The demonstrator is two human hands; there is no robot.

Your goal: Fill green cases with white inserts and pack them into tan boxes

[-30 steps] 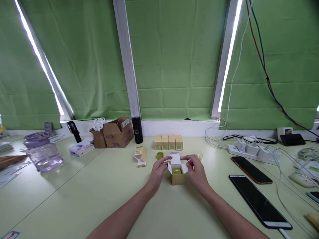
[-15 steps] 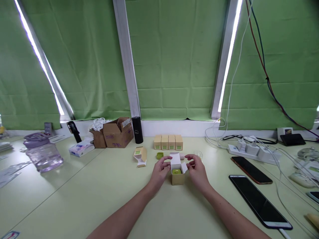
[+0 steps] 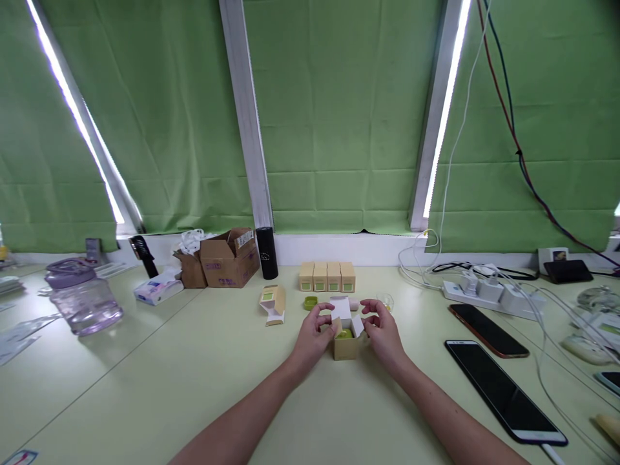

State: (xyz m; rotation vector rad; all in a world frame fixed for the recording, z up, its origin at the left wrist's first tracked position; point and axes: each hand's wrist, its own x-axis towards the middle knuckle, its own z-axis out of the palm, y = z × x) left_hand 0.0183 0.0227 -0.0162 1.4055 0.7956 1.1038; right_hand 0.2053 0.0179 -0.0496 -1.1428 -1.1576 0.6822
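Note:
A small kraft cardboard box stands upright on the table with its top open and its white lid flap raised at the back. A green object sits inside, partly hidden by the flaps. At the box's left side, my left hand has its thumb on the left side flap and its forefinger by the lid flap. My right hand holds the right side flap with curled fingers. Behind my hands are a small green tray-like piece and a pinkish item, partly hidden.
Several matching closed boxes stand in a row farther back. An opened box lies to the left. Phones, cables and a power strip occupy the right side; a water jug and brown carton are leftward.
My left thumb has moved right onto the box's left side flap, which now leans inward over the green object. The right hand and the box have barely moved.

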